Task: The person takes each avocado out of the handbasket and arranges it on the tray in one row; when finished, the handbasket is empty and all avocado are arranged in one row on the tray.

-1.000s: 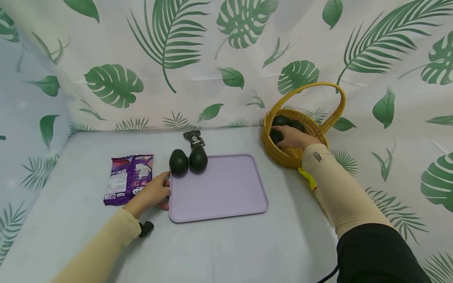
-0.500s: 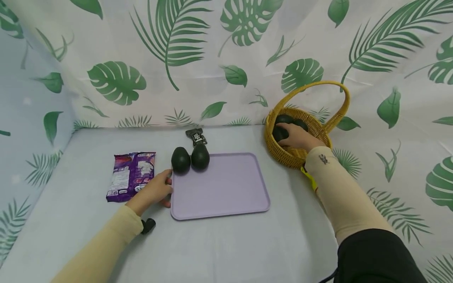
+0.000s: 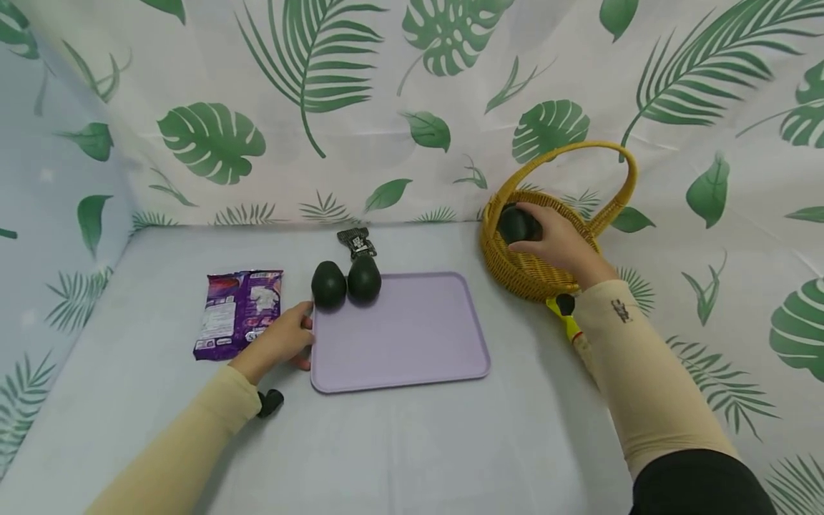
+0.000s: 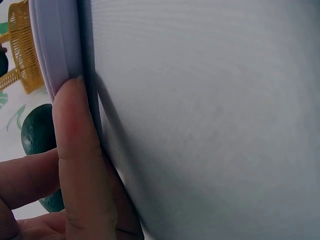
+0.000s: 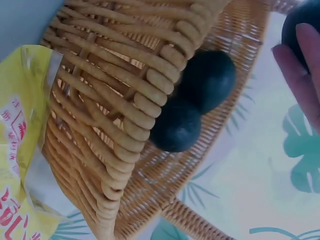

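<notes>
My right hand (image 3: pixel 563 243) grips a dark green avocado (image 3: pixel 518 224) over the yellow wicker basket (image 3: pixel 515 277). In the right wrist view, that held avocado (image 5: pixel 292 35) shows at the top right, away from the basket. Two more avocados (image 5: pixel 207 82) lie together inside the basket there. At the lilac tray's (image 3: pixel 399 336) left edge is my left hand (image 3: pixel 283 340), its fingers touching the outer side of the rim. The left wrist view shows one straight finger (image 4: pixel 80 145) against the tray's wall. Two avocados (image 3: pixel 329 285) sit side by side at the tray's back left corner.
A purple packet (image 3: pixel 238 315) lies left of the tray, partly behind my left hand. Behind the tray is a small black patterned item (image 3: pixel 357 242). A yellow packet (image 5: pixel 20 125) lies in front of the basket, under my right forearm. The basket's handle (image 3: pixel 566 149) arches high.
My right hand has raised an avocado from inside the basket to above it. My left hand stays at the tray's edge, and the tray's two avocados have not moved.
</notes>
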The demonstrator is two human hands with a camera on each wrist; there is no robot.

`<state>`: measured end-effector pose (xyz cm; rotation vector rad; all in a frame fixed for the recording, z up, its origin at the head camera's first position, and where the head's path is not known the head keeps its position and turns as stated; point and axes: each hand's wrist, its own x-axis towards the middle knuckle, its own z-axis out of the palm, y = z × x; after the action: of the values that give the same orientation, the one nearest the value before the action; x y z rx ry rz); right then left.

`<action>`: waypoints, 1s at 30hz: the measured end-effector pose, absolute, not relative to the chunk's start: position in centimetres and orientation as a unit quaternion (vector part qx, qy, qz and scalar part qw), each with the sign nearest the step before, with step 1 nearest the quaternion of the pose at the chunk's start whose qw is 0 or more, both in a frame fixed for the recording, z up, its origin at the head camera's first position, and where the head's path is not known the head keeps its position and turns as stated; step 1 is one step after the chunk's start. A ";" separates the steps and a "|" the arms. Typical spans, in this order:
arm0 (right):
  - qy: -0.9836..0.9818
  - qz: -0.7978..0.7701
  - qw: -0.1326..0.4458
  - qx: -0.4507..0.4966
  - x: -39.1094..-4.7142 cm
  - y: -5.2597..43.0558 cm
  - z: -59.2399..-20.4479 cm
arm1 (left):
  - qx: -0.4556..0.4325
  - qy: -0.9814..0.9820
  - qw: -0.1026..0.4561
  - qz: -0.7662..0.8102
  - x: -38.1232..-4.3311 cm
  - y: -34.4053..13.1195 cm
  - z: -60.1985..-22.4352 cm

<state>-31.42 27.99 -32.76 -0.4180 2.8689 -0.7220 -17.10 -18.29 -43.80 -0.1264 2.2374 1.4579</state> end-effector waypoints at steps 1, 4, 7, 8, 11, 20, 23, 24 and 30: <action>0.956 -0.245 0.073 -0.141 -31.1 27.9 -32.7 | -0.047 0.815 0.232 0.529 -17.1 -18.3 -43.8; 0.954 -0.253 0.060 -0.148 -30.3 27.5 -32.5 | -0.046 0.817 0.233 0.525 -17.2 -18.4 -43.7; 0.952 -0.260 0.042 -0.156 -29.4 27.1 -32.5 | -0.045 0.820 0.231 0.522 -17.2 -18.4 -43.6; 0.950 -0.266 0.037 -0.159 -29.1 26.9 -32.5 | -0.045 0.820 0.231 0.521 -17.3 -18.4 -43.7; 0.942 -0.287 0.024 -0.174 -28.4 25.8 -32.8 | -0.042 0.822 0.229 0.519 -17.3 -18.4 -43.8; 0.913 -0.314 0.006 -0.261 -28.0 19.5 -34.7 | -0.043 0.819 0.231 0.523 -17.5 -18.5 -43.7; 0.909 -0.318 0.017 -0.270 -28.2 17.1 -35.6 | -0.042 0.817 0.232 0.527 -17.6 -18.4 -43.7; 0.909 -0.317 0.025 -0.269 -28.2 16.3 -36.0 | -0.042 0.816 0.232 0.528 -17.6 -18.4 -43.7; 0.915 -0.299 0.064 -0.264 -28.1 12.0 -38.7 | -0.044 0.814 0.230 0.531 -17.5 -18.4 -43.8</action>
<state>-28.07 11.97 -38.66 -0.7969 2.7630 -0.9028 -17.46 -18.36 -43.81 -0.1214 2.2405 1.4619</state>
